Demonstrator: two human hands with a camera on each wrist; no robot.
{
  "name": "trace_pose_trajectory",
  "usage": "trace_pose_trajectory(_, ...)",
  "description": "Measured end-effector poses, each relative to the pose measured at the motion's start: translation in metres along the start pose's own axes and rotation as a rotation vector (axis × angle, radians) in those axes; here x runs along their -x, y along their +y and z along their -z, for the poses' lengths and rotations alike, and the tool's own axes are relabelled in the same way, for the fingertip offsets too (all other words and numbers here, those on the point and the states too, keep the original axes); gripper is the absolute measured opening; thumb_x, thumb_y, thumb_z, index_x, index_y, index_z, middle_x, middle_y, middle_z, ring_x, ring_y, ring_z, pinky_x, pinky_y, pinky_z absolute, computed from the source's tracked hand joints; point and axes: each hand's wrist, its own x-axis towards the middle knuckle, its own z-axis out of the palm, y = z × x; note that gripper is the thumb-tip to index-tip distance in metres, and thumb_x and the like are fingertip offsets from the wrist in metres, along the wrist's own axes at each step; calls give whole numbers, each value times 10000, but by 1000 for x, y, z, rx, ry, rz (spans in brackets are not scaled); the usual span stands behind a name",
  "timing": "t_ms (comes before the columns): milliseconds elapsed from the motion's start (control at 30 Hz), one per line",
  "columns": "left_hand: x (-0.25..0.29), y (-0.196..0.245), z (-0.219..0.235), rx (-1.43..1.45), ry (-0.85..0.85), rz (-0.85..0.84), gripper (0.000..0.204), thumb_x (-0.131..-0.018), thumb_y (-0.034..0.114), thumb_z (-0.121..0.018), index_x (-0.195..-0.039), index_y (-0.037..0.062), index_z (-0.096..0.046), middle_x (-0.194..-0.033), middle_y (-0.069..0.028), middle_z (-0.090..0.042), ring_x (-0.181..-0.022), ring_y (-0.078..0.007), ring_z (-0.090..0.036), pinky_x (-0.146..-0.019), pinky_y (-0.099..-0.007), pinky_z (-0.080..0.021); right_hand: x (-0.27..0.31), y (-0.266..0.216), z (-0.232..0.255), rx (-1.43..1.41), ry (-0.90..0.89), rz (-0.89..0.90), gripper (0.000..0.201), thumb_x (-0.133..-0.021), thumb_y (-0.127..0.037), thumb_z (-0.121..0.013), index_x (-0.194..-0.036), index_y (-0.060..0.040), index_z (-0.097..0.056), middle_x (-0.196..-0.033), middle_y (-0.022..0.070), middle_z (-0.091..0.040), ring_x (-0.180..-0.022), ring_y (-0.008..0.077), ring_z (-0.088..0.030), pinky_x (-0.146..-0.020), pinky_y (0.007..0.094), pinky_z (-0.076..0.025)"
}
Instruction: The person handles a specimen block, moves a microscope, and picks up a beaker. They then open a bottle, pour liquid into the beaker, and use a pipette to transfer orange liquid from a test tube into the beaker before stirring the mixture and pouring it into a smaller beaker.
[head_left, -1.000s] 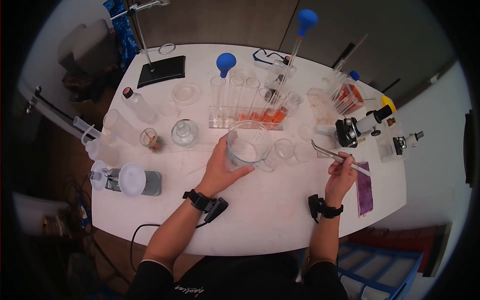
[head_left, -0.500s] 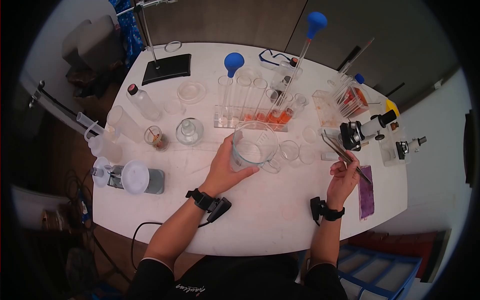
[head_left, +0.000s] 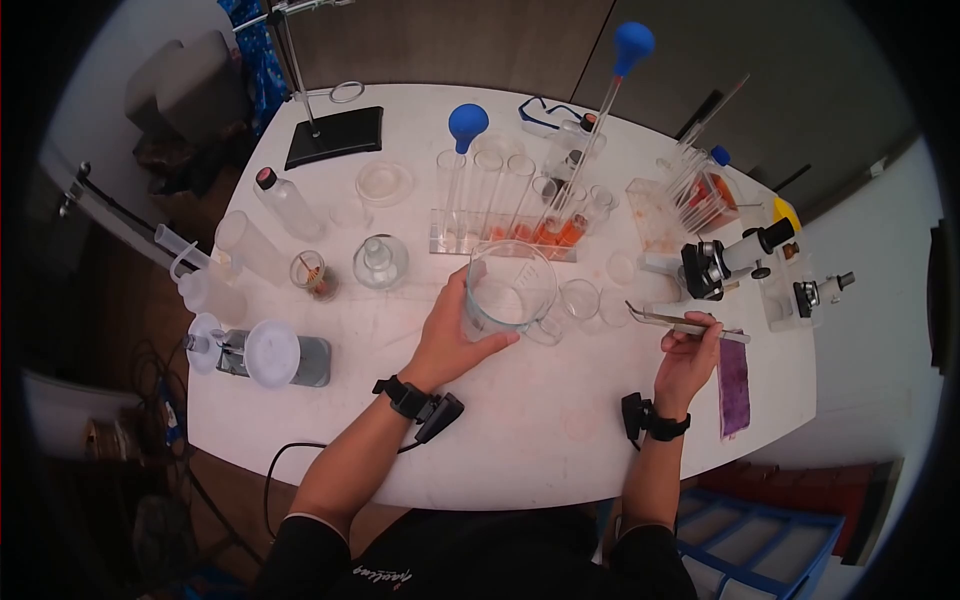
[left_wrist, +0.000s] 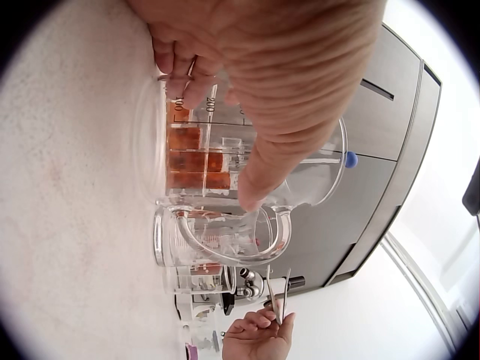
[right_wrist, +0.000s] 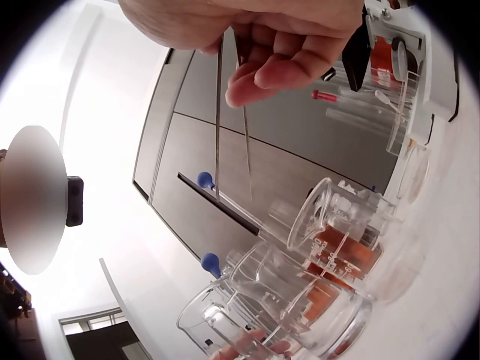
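Note:
My left hand point(head_left: 447, 335) grips a clear glass measuring cup point(head_left: 512, 288) with a handle, thumb on the near side and fingers around its left wall. In the left wrist view, the cup's handle point(left_wrist: 283, 244) sits beyond the thumb, and the base is right at the tabletop. Metal tweezers point(head_left: 680, 322) with bent tips are pinched in my right hand point(head_left: 687, 360), raised over the table and pointing left. The two prongs point(right_wrist: 218, 142) stand apart in the right wrist view, nothing between them. Small glass beakers point(head_left: 580, 299) stand just right of the cup.
Behind the cup is a test-tube rack point(head_left: 440, 240) with orange liquid in several tubes and blue-bulbed pipettes. A microscope point(head_left: 705, 268) and purple cloth point(head_left: 735, 390) are at right. Bottles, a flask point(head_left: 378, 265), an alcohol lamp-like grey jar point(head_left: 312, 362) and a stand point(head_left: 335, 137) occupy the left.
The tweezers tilted steeper, then swung down flatter with their tips now pointing left. My left hand keeps its grip on the measuring cup. The head view shifted slightly.

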Motion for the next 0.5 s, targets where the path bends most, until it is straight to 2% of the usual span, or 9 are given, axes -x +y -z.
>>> trace_pose_trajectory(233, 0, 2, 1, 4, -1, 17, 925, -719, 186, -854, -1444, 26, -302, -1425, -179, -425, -1371, -279, -379, -1136, -388, -294, -1, 5, 4, -41, -3, -6, 458, -1052, -404, -404, -970, 7, -590, -668, 43, -551, -564, 116, -517, -531, 249, -447)
trace_pose_trajectory(500, 0, 3, 0, 1, 7, 4, 924, -718, 184, -856, -1443, 23, -307, -1426, -174, -427, -1367, -268, -384, -1135, -383, -296, 1, 3, 0, 65, -11, -12, 451, -1049, -411, -413, -972, 0, -584, -671, 45, -555, -553, 111, -523, -527, 242, -449)
